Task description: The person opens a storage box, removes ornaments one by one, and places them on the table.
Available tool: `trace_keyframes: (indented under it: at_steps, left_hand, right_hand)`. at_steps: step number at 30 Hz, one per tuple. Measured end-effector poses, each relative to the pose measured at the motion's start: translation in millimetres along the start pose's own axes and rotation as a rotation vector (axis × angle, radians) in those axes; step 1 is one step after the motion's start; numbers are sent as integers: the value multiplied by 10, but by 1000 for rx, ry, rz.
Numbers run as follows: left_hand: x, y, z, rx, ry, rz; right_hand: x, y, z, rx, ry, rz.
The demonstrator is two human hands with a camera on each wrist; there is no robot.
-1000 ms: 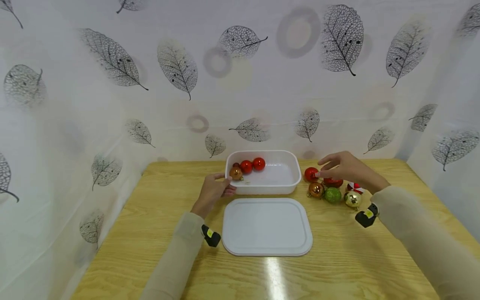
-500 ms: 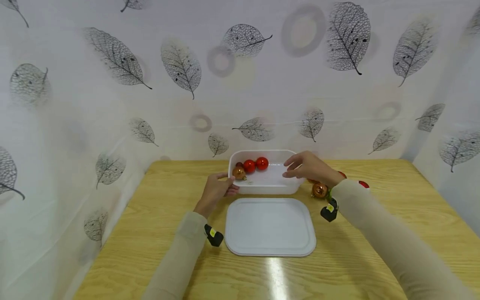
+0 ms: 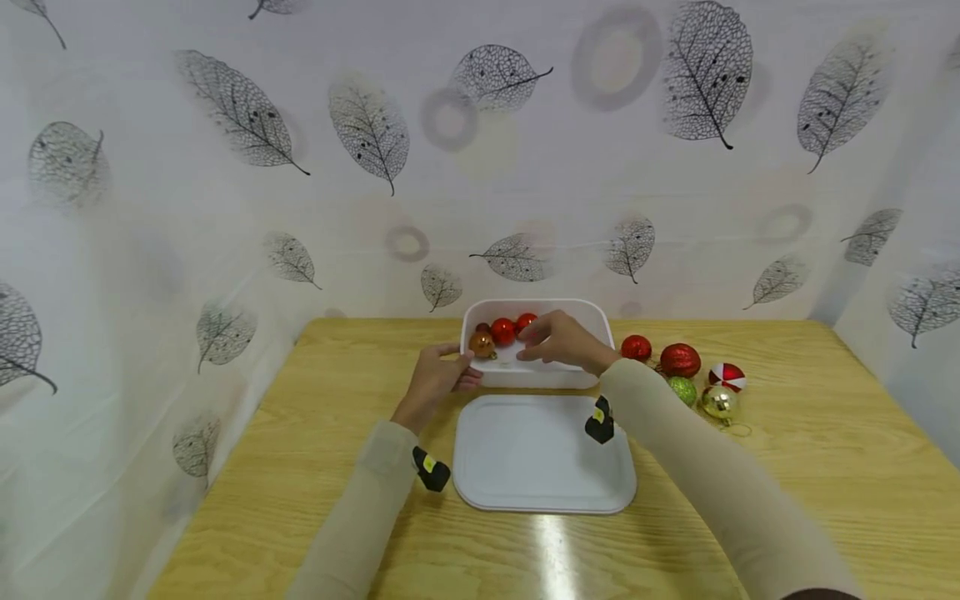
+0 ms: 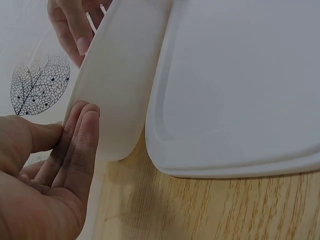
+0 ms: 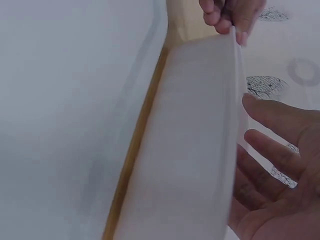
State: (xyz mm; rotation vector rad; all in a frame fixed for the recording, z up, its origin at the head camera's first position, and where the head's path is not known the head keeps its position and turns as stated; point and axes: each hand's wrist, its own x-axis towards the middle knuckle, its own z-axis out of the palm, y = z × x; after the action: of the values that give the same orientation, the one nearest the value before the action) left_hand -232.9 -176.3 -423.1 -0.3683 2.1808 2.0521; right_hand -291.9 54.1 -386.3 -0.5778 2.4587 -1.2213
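Red baubles (image 3: 502, 332) sit in the white plastic box (image 3: 537, 380) that the left hand (image 3: 437, 377) pinches at one end, and the right hand (image 3: 562, 340), loose with nothing seen in it, might bump them and make them roll.

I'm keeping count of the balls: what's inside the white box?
In the white box, towards its left end, are two red balls, an orange ball and a partly hidden darker ball. The right hand covers part of the inside; anything there cannot be seen.
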Motion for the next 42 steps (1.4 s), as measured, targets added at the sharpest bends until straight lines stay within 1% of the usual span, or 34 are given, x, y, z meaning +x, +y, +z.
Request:
trace_keyframes:
  at_steps: [4,6,13,20,29,36,42]
  left_hand:
    - [-3,-5,-2,-9,-3,4]
    - [-5,-6,-3,-13,-2,7]
    - [7,-15,-10,-18,-1,8]
    - [5,-9,-21,-14,-7,10]
    - [2,-4,-10,0,-1,23]
    - [1,6,1,21,5,15]
    - [3,-5,-8,2,4,18]
  right_hand:
    - [123,-2,153,4,5,-26]
    - [178,-5,212,8,4,-22]
    - [319,-12,335,19,32,-12]
    - [396,10,402,-22,56,-61]
    - [449,-11,443,-60,77,-40]
    - [455,4,452,-13,95,-20]
    - [469,8,470,35,91,-29]
